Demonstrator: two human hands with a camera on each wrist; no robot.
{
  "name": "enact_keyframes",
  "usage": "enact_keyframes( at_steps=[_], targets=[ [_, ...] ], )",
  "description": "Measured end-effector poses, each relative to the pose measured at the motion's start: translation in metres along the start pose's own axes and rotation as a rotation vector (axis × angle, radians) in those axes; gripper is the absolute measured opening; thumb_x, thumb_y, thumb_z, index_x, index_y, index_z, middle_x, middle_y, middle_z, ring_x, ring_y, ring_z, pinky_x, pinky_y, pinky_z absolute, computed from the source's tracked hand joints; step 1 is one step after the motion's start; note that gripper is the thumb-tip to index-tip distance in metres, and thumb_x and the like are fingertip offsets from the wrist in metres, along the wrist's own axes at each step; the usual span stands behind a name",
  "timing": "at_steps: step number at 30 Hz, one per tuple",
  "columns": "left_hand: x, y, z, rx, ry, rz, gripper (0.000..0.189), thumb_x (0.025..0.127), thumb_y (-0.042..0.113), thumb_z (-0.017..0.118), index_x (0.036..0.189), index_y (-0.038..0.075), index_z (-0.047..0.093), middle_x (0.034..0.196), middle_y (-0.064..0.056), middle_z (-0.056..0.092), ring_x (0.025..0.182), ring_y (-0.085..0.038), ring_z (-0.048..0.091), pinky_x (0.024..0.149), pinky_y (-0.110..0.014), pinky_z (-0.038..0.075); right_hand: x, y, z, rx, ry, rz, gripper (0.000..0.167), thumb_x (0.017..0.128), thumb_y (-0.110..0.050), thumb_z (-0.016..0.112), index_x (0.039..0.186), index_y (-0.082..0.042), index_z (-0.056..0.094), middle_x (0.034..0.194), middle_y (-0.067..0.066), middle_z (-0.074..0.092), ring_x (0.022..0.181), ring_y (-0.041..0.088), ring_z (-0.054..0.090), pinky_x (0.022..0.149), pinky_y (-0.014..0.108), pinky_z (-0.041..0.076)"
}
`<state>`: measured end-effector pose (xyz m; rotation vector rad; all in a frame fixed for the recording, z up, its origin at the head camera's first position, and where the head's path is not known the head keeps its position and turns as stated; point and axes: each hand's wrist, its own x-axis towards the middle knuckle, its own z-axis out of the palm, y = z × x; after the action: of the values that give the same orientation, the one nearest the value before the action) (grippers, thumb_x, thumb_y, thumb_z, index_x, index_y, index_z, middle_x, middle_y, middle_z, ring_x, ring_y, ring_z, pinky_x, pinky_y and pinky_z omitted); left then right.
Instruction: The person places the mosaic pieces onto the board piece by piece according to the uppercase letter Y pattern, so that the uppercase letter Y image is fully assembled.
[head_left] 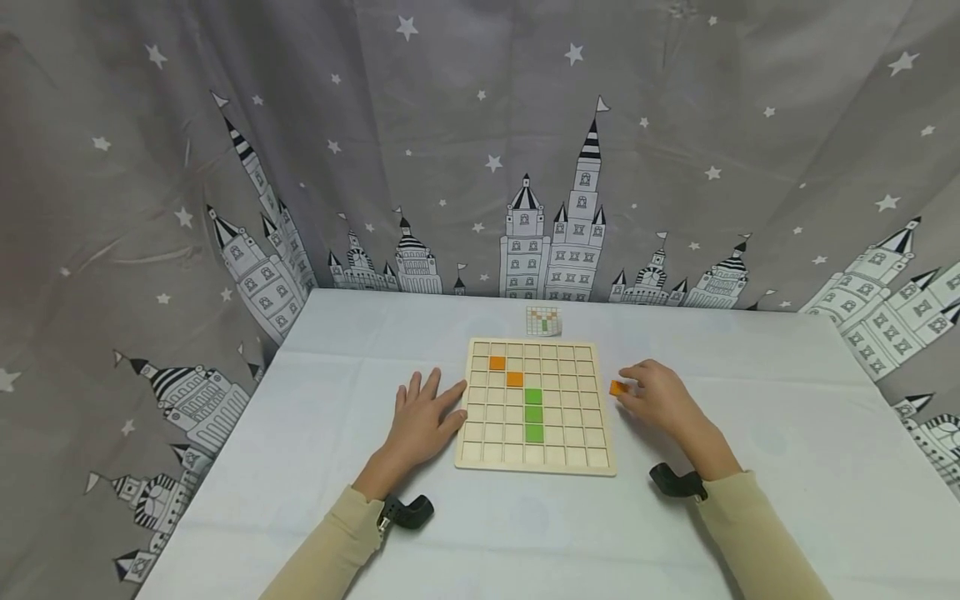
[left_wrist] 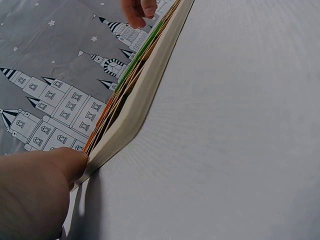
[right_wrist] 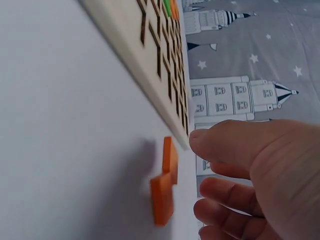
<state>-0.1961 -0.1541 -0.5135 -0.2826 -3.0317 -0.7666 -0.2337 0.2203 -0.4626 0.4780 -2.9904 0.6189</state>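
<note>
A pale wooden grid board (head_left: 536, 471) lies on the table, holding two orange squares (head_left: 497, 363) on a diagonal and a column of three green squares (head_left: 533, 414). My left hand (head_left: 423, 421) lies flat with fingers spread, its thumb and forefinger against the board's left edge. To the right of the board, my right hand (head_left: 663, 400) hovers with parted, slightly bent fingers. Two loose orange square tiles (right_wrist: 162, 200) are beside its fingertips in the right wrist view, one overlapping the other. Nothing shows between thumb and fingers there.
Behind the board lies a small printed card (head_left: 543, 321) with a coloured grid pattern, one corner curling. A white cloth (head_left: 360, 350) covers the table. At its back hangs a grey curtain (head_left: 442, 100) printed with castles and stars.
</note>
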Motion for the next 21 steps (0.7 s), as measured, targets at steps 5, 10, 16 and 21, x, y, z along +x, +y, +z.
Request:
enact_keyframes(
  at_steps=[5,10,16,21],
  targets=[
    [0.000,0.000,0.000,-0.001,0.003,-0.003,0.053,0.100,0.039,0.059,0.148,0.019,0.056,0.164,-0.026,0.031,0.154,-0.055,0.015,0.120,-0.075,0.011,-0.008,0.006,0.000,0.009,-0.042,0.056,0.039,0.086,-0.010,0.076,0.118,0.010,0.070,0.109,0.026,0.070,0.090,0.032,0.066,0.081,0.049,0.058],
    [-0.001,0.000,0.000,0.001,-0.001,-0.002,0.053,0.100,0.039,0.059,0.148,0.019,0.055,0.164,-0.027,0.031,0.154,-0.055,0.015,0.120,-0.075,0.012,-0.014,0.009,0.001,-0.002,-0.044,0.082,0.039,0.086,-0.012,0.077,0.118,0.009,0.070,0.106,0.023,0.070,0.086,0.027,0.062,0.077,0.045,0.056],
    [-0.001,0.001,-0.001,-0.005,0.000,-0.004,0.053,0.100,0.039,0.059,0.148,0.019,0.056,0.164,-0.027,0.031,0.154,-0.055,0.015,0.120,-0.075,0.011,-0.019,0.012,0.000,-0.009,-0.022,0.072,0.039,0.084,-0.010,0.079,0.117,0.009,0.071,0.102,0.022,0.070,0.083,0.025,0.061,0.073,0.041,0.054],
    [-0.001,0.000,0.000,-0.006,-0.002,-0.006,0.053,0.100,0.039,0.059,0.148,0.019,0.055,0.164,-0.026,0.031,0.154,-0.055,0.014,0.120,-0.075,0.011,-0.020,0.012,0.001,-0.001,-0.029,0.073,0.039,0.084,-0.010,0.079,0.118,0.009,0.071,0.102,0.021,0.069,0.082,0.025,0.060,0.071,0.039,0.053]
  ],
)
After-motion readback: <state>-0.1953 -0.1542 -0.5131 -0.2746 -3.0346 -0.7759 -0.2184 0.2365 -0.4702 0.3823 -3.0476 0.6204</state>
